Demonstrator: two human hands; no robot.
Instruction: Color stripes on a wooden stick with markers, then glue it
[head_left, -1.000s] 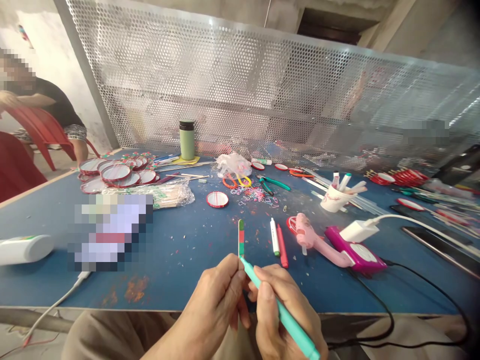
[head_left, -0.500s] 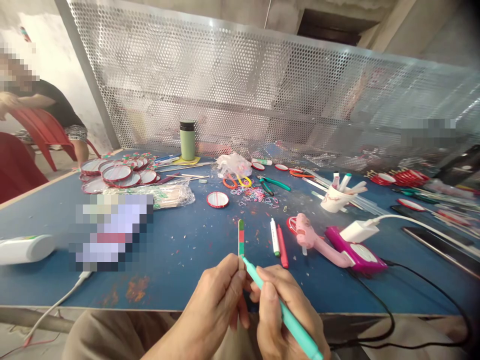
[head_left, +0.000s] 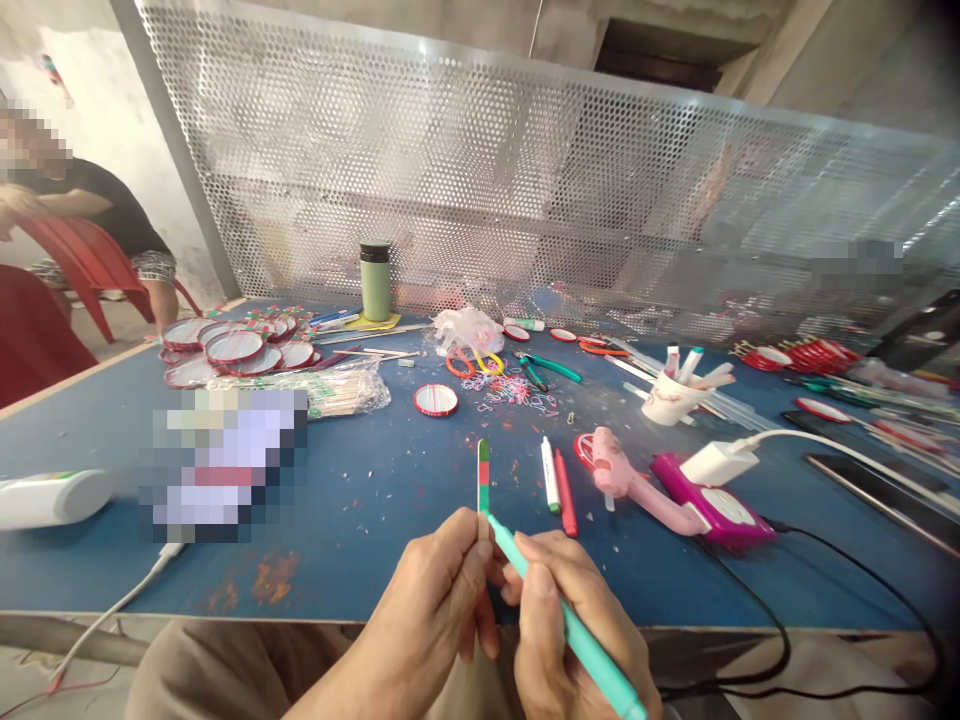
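Observation:
Between the thumb and fingers of my left hand (head_left: 439,585) stands a wooden craft stick (head_left: 484,480), its upper part coloured in green, red and teal bands. My right hand (head_left: 574,620) grips a turquoise marker (head_left: 570,615), whose tip touches the stick just below the teal band. The stick's lower end is hidden by my fingers. Right of the stick, a white marker with a green end (head_left: 550,475) and a red marker (head_left: 565,492) lie side by side on the blue table (head_left: 360,520).
A pink glue gun (head_left: 637,485) rests near a magenta power strip (head_left: 712,500) with cables. Behind are a paper cup of markers (head_left: 670,393), pliers (head_left: 551,367), a round red-rimmed lid (head_left: 436,400) and bagged sticks (head_left: 345,388). A green tumbler (head_left: 375,282) stands by the perforated panel. A person sits at left.
Almost nothing differs. Both hands, the stick and the turquoise marker hold nearly the same position, with the marker tip still against the stick.

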